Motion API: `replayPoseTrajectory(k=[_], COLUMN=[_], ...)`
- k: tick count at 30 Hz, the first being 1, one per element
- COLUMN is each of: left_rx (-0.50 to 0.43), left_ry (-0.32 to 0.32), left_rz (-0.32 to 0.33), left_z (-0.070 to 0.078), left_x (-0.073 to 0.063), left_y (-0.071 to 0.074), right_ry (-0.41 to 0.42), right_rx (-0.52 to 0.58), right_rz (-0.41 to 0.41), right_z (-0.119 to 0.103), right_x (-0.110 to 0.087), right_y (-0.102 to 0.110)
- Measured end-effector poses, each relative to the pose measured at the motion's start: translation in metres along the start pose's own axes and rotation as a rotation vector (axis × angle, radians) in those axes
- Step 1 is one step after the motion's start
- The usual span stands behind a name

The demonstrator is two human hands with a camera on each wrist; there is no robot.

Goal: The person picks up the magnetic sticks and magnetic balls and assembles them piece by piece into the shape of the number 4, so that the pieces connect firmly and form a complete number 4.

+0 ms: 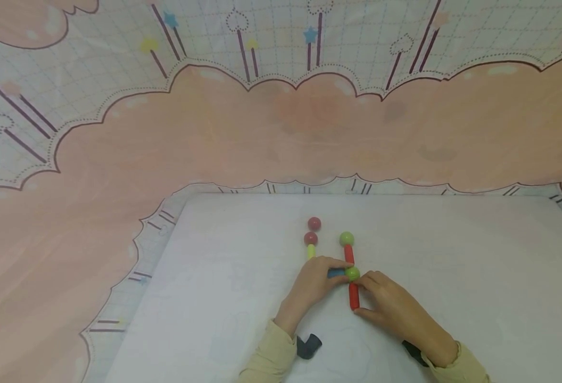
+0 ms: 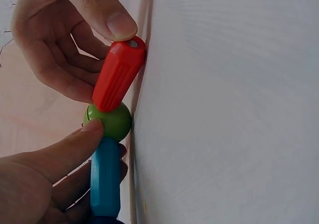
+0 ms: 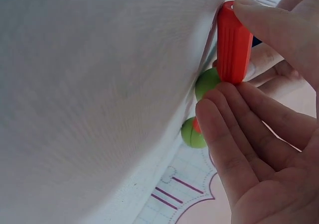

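My left hand [image 1: 312, 279] pinches a green ball [image 1: 353, 273] between thumb and fingers. A blue rod [image 2: 105, 179] runs from this ball under the hand. With thumb and fingertips at its two ends, my right hand [image 1: 391, 303] holds a red rod [image 1: 354, 296]; its upper end meets the green ball. Beyond the ball, a second red rod [image 1: 349, 254] leads to another green ball [image 1: 346, 239]. A yellow-green rod [image 1: 311, 251], partly covered by my left hand, has a red ball [image 1: 311, 238] at its far end.
Another red ball [image 1: 314, 223] lies just beyond the first. Everything is on a white tabletop [image 1: 477, 266]. Behind it hangs a pink and white patterned cloth [image 1: 310, 127]. A dark curved piece [image 1: 308, 347] shows beside my left sleeve.
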State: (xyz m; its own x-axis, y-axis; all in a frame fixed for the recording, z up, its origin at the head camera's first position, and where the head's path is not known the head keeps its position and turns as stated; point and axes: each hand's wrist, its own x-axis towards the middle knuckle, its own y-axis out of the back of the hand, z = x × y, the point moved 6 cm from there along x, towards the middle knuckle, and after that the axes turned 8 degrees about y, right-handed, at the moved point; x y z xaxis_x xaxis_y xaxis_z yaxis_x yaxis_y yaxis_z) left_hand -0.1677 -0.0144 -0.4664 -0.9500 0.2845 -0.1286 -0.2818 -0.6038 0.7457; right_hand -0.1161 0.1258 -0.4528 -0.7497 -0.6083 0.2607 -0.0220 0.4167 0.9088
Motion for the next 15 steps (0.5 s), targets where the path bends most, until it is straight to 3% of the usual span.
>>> replayPoseTrajectory(k=[15], left_rx=[-0.002], left_ry=[-0.004], left_rz=[-0.005], left_z=[0.0001], left_x=[-0.0013], left_y=[0.0007], right_ry=[0.015], right_rx=[-0.020], right_rz=[0.022], right_z=[-0.0012], right_x=[-0.0011], right_y=[0.0002])
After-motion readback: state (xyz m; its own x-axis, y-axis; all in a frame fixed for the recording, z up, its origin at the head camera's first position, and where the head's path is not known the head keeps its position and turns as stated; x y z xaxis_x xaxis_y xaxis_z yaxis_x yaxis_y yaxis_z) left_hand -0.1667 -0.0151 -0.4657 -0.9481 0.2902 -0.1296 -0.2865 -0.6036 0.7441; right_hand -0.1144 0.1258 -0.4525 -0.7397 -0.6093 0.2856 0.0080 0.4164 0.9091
